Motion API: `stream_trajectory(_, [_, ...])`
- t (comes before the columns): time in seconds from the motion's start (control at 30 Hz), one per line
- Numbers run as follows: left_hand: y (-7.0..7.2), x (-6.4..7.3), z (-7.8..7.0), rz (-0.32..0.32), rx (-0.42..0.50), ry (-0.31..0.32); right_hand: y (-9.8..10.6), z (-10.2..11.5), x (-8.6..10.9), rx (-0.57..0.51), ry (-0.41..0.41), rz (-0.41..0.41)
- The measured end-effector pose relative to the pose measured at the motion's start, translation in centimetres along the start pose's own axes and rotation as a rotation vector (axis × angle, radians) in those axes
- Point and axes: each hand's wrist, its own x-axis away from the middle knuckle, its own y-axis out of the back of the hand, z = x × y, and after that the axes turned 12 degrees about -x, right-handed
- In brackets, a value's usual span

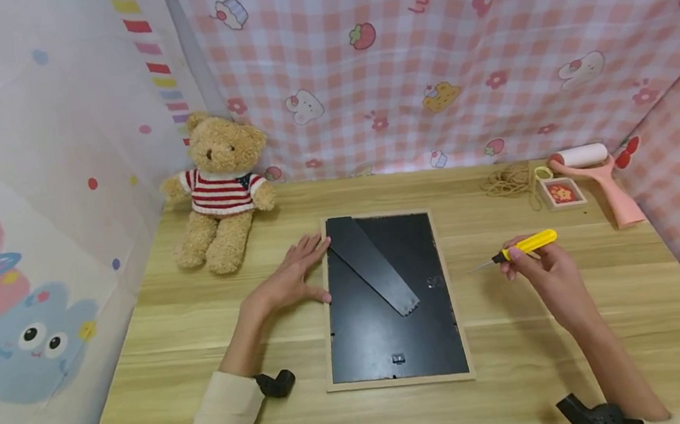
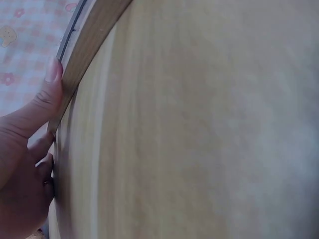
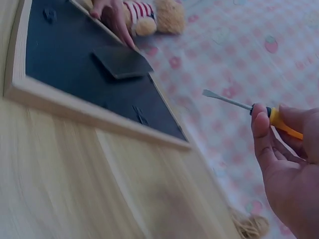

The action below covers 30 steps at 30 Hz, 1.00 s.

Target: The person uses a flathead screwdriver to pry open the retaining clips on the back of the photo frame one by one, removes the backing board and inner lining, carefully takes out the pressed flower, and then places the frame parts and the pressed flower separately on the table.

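Observation:
A picture frame with a pale wooden rim (image 1: 401, 382) lies on the table, its black backing (image 1: 362, 341) facing up. A black stand leg (image 1: 377, 267) slants across that backing. My left hand (image 1: 287, 276) rests at the frame's left edge with fingers spread; in the left wrist view, its thumb (image 2: 44, 97) touches the wooden side. To the right of the frame, my right hand (image 1: 546, 277) holds a yellow-handled screwdriver (image 1: 533, 243) above the table. The flat metal tip (image 3: 210, 93) points left toward the frame and is apart from it.
A teddy bear (image 1: 223, 196) in a striped sweater sits at the back left. Twine (image 1: 507, 182), a small square box (image 1: 562, 193) and a pink-handled lint roller (image 1: 607, 184) lie at the back right. Patterned cloth (image 1: 399, 61) hangs behind the table.

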Motion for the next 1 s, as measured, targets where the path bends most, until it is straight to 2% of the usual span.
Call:
stream_trajectory(0.2, [-0.4,-0.6,0.4,0.035,-0.015,0.018,-2.2,-1.3,-0.3,0.034,-0.035,0.028])
stream_trajectory(0.43, [-0.6,0.2,-0.2,0.016,0.016,0.015,-4.6,-2.3,-0.1,0.004,-0.085,0.047])
stream_trajectory(0.63, [-0.1,0.5,-0.8,0.006,-0.003,0.005,-7.7,-3.3,-1.6,0.034,-0.12,0.083])
stream_trajectory(0.8, [-0.1,0.6,-1.0,0.011,0.023,0.008,-10.3,-4.3,-3.0,-0.006,-0.122,0.107])
stream_trajectory(1.0, [-0.8,1.2,-1.1,-0.014,0.076,0.014,-11.8,-5.1,-3.4,-0.029,-0.143,0.107])
